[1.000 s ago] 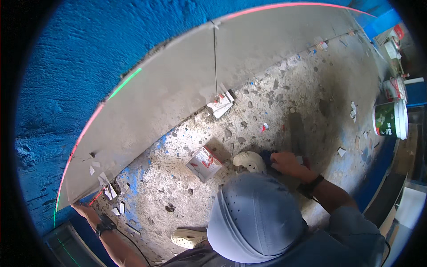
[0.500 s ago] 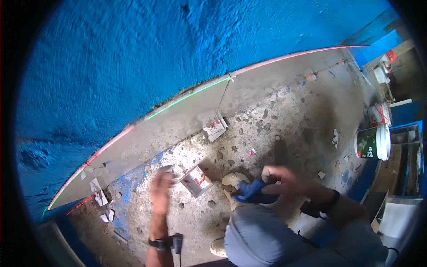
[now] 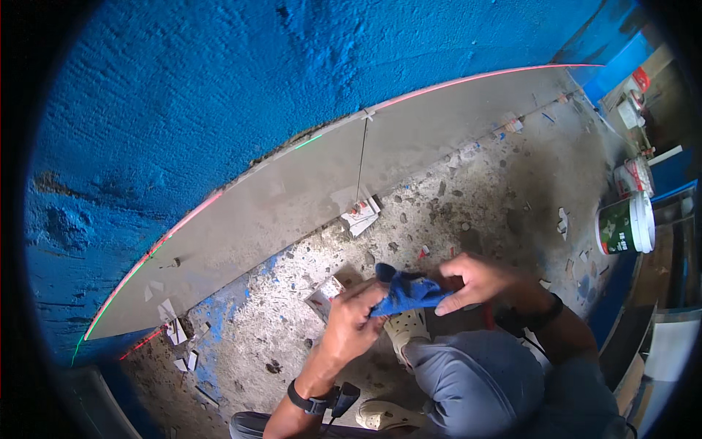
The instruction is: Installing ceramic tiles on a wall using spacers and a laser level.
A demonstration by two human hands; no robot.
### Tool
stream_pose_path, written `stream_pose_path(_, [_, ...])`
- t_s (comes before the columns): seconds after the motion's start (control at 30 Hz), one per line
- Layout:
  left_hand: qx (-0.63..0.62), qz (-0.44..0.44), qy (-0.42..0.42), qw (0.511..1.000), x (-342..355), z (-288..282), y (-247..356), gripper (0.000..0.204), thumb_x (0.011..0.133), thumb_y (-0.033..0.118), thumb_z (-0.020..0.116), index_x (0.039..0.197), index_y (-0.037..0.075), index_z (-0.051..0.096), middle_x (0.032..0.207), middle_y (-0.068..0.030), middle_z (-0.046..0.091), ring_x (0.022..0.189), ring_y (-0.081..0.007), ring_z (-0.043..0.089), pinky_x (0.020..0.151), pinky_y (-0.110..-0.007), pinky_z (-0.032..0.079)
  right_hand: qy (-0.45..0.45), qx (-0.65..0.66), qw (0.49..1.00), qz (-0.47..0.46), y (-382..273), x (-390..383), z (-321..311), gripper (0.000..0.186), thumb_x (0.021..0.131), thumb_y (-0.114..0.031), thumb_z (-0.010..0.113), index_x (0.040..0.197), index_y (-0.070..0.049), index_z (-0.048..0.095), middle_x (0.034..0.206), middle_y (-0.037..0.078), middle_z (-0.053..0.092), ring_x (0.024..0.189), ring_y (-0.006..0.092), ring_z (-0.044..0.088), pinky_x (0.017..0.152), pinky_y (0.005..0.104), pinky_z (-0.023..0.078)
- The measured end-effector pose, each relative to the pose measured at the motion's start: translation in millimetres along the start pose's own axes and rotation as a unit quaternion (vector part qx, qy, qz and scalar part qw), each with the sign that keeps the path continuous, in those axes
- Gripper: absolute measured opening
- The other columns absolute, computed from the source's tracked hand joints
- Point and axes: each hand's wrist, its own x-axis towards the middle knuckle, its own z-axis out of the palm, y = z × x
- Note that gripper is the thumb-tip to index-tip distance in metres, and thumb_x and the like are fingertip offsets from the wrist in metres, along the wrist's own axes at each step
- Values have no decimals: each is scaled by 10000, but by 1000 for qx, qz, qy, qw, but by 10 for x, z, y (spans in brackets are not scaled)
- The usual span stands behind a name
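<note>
A crumpled blue cloth (image 3: pixel 409 293) is stretched between my two hands above my knee. My left hand (image 3: pixel 351 322) grips its left end with fingers closed. At the other end, my right hand (image 3: pixel 475 282) pinches the cloth between thumb and fingers. Just beyond my left hand sits a small open box (image 3: pixel 316 304) on the floor, partly hidden by that hand. Further out, a stack of white tile pieces (image 3: pixel 362 216) lies against the grey tiles (image 3: pixel 292 227) along the wall's foot.
Red and green laser lines run along the tiles' top edge below the blue wall (image 3: pixel 219 95). Broken chips litter the concrete floor (image 3: pixel 453 205). A green-and-white bucket (image 3: pixel 621 227) stands at the right, beside boards. More shards (image 3: pixel 175 331) lie at the left.
My left hand has moved right and closed on the cloth, which my right hand held alone before. Both hands have lifted it off my knee, and the view has shifted slightly.
</note>
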Motion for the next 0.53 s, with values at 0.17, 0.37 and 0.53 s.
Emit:
stream_pose_path(0.17, [-48,26,28,998,-6,106,-87,362,623,-158,600,946,4,623,905,-133,642,860,-306,635,758,-355,503,-5,79,997,-20,298,-132,2,289,751,-152,781,807,-38,521,769,45,597,844,171,564,702,313,415])
stream_pose_path(0.37, [-144,32,34,989,150,196,-87,438,620,-180,570,1013,-5,655,960,-136,669,922,-287,654,823,-341,510,-24,299,950,86,191,-239,-44,316,742,-95,778,953,-31,552,1061,110,648,938,191,616,790,324,464])
stream_pose_path(0.53, [-71,33,-73,994,313,452,163,537,593,-154,574,1097,19,639,1086,-146,650,1027,-313,631,879,-380,507,134,-61,983,-112,548,-16,272,579,776,-305,800,1269,-100,578,1270,183,598,1115,266,624,955,392,465])
